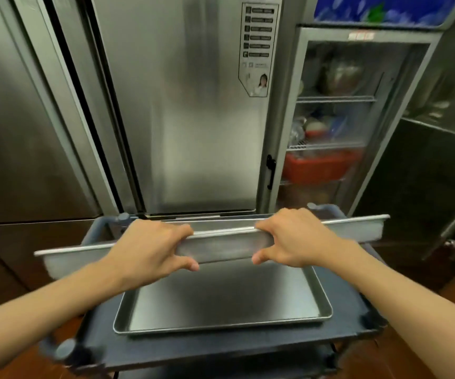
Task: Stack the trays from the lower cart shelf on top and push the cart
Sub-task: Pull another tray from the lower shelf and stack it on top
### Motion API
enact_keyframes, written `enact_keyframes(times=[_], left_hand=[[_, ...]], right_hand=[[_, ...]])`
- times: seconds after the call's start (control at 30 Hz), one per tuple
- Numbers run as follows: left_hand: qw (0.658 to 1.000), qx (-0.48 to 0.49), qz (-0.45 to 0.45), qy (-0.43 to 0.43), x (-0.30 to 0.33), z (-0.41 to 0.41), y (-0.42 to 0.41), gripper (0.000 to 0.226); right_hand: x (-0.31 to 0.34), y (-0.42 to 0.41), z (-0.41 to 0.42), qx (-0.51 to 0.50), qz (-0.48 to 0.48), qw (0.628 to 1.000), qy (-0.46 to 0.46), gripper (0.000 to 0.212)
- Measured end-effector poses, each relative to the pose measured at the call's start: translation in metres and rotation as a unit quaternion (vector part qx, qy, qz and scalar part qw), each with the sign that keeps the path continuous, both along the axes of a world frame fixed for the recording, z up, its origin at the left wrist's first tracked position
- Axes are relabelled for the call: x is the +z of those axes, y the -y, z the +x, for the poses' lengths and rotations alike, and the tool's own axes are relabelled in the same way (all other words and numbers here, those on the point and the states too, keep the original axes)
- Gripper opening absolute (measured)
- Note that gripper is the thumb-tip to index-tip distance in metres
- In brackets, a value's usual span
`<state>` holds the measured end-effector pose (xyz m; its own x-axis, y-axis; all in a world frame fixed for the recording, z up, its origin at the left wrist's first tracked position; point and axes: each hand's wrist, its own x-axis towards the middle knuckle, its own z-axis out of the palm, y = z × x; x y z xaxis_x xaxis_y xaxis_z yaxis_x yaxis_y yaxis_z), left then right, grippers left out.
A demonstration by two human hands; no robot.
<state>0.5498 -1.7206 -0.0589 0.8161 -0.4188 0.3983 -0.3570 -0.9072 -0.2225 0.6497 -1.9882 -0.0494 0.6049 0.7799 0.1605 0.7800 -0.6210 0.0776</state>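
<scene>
Two metal trays are in front of me. The one I hold, the raised tray (221, 243), runs across the middle of the frame, tilted with its right end higher than its left, its near long wall facing me and blurred at both ends. My left hand (149, 248) pinches that wall left of centre, fingers curled over the rolled rim, thumb pressed against the wall's lower edge. My right hand (294, 239) does the same right of centre, so each grip is clamped on the tray's edge.

Below it, in the lower middle of the frame, the flat tray (226, 305) lies on the top shelf of the dark blue cart (341, 305). It holds nothing that I can see; its far part is hidden behind the raised tray. The cart's round grey corner posts show at lower left and behind my hands.

Behind the cart, steel refrigerator doors (188, 119) fill the upper left and centre of the frame. At upper right stands a glass-door cooler (327, 127); on its wire shelves I make out a red basket (316, 165) on a lower shelf and blurred containers above, too soft to name.
</scene>
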Motion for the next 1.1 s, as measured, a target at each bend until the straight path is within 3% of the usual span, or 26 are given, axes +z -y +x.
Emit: enact_keyframes(times=[0.2, 0.4, 0.73, 1.1], left_hand=[[0.999, -0.013, -0.035, -0.033, -0.104, 0.036, -0.004, 0.037], [1.0, 0.005, -0.02, -0.021, -0.179, 0.054, -0.004, 0.034], [0.998, -0.028, -0.057, -0.014, -0.262, 0.032, 0.014, 0.035], [0.996, -0.027, 0.003, -0.083, -0.297, 0.025, 0.01, 0.02]], right_hand=[[-0.117, -0.009, 0.028, -0.006, 0.057, 0.998, 0.039, 0.039], [-0.197, -0.012, 0.028, 0.0, 0.087, 0.992, 0.086, 0.042], [-0.266, 0.015, 0.019, 0.06, 0.043, 0.991, 0.108, 0.031], [-0.299, 0.015, 0.006, 0.041, 0.007, 0.997, 0.065, 0.023]])
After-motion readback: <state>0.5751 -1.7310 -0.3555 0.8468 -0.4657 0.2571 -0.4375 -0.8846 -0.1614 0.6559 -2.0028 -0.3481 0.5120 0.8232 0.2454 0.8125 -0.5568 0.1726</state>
